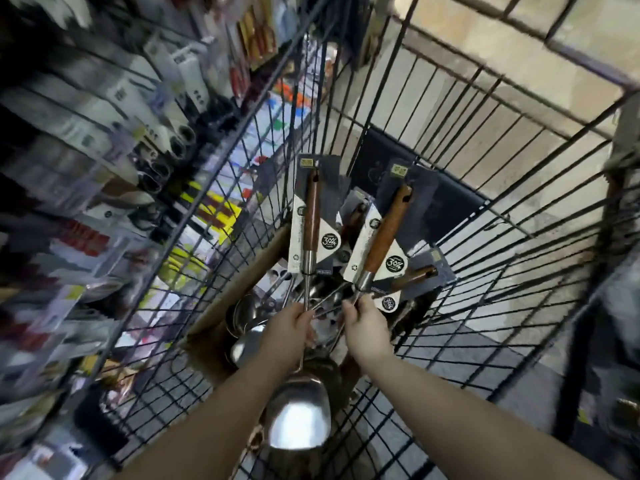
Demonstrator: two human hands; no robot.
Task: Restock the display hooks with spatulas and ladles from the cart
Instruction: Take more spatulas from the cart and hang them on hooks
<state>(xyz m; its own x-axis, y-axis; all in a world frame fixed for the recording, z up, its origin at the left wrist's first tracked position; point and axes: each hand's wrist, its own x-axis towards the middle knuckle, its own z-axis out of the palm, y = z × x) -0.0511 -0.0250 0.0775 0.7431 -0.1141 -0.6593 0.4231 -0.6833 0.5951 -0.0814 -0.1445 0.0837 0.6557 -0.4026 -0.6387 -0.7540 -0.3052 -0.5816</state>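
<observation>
Both hands are inside a black wire cart (450, 140). My left hand (287, 332) grips the steel shaft of a spatula (299, 417) whose wide shiny blade hangs near me and whose wooden handle with a card label points away. My right hand (367, 332) holds a second utensil (384, 233) by its steel neck, its wooden handle and "304" card label angled up and away; its head is hidden. Below them a cardboard box (221, 306) holds several more steel ladles (246, 313) and labelled handles.
Display shelving (114, 140) with hanging packaged goods runs along the left, blurred. The cart's wire walls close in on all sides. Tiled floor (519, 64) shows beyond the cart at the upper right.
</observation>
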